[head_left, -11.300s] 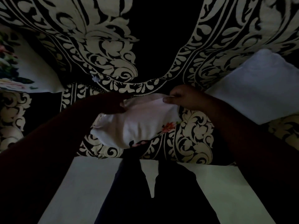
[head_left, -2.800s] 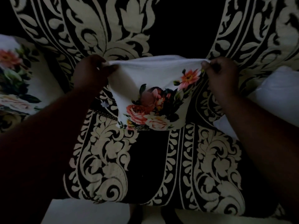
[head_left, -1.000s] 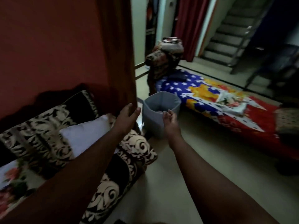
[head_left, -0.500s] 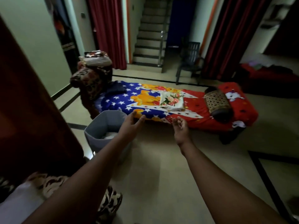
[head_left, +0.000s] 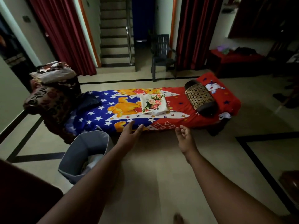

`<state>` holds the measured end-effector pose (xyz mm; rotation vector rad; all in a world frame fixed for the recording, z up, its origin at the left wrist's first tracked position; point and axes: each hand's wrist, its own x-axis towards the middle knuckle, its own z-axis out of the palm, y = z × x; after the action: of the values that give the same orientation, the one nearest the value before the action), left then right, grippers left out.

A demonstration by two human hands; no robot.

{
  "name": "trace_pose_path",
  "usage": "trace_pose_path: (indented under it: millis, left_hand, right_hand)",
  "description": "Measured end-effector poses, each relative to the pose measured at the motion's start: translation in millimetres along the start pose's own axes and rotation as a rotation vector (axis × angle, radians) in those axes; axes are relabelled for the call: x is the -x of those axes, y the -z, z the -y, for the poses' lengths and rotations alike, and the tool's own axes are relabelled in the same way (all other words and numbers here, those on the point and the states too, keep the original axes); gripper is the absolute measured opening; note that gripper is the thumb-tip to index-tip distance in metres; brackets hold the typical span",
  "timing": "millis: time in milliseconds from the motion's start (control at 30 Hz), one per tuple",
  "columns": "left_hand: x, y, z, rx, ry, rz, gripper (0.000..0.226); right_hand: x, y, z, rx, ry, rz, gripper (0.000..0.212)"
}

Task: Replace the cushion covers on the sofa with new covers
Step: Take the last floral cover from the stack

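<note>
Both arms reach forward into the middle of the frame with nothing in them: the left hand (head_left: 130, 136) has its fingers straight and spread, the right hand (head_left: 184, 137) hangs relaxed with the fingers loosely curled and the palm turned partly up. The step in hand looks like fetching a fresh cover. A folded stack of flowered covers (head_left: 152, 104) lies just above centre frame on the low bed (head_left: 178, 120), which is spread with a bright sheet of stars and teddy bears, beyond the hands and not yet touched. To do this well, walk up close to the bed rather than stretch, lift only the top cover by two adjacent corners so the rest of the stack stays folded, and let it hang free to find the open side before carrying it back. Keep clear of the grey basket (head_left: 84, 152) on the floor at lower left, just beside the left forearm; it has pale cloth in it, likely used covers, though this cannot be told for certain. A patterned bolster (head_left: 200, 97) lies on the red end of the bed, right of the stack and apart from it. The sofa itself shows only as a dark edge at the lower left corner. White lettering runs along the bed's near red edge, just above the hands, but it is too distorted to read; no brand or label is legible.
</note>
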<state>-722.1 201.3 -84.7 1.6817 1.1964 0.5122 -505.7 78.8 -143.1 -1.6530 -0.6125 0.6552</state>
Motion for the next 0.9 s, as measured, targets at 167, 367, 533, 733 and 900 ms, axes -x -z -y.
trace_pose_path:
  millis: [167,367,533,733,900]
  left_hand:
    - [-78.9,-29.9,-15.4,-0.052,0.020,-0.002,0.076]
    - [-171.6,-66.9,-38.9,-0.100,0.082,-0.006,0.076]
    - [-241.0,-95.0,-52.3,-0.069,0.103,-0.011,0.074]
    - [-335.9,-111.6,-44.1,-0.060,0.147,0.013,0.075]
    - [-436.1,-113.2,-18.3,-0.081,0.191,0.056,0.076]
  right_hand:
    - [-78.9,4.2,-15.0,-0.028,-0.035,-0.008,0.056]
    - [-183.9,13.0,-24.9,-0.039,-0.095,0.039,0.067]
    - [-270.1,17.2,-27.5,0.012,-0.137,0.066,0.073]
    - [-363.7,-5.9,-36.2,0.048,-0.173,0.102,0.059]
    - [-450.5,-43.1,-53.6,0.105,-0.213,0.116,0.055]
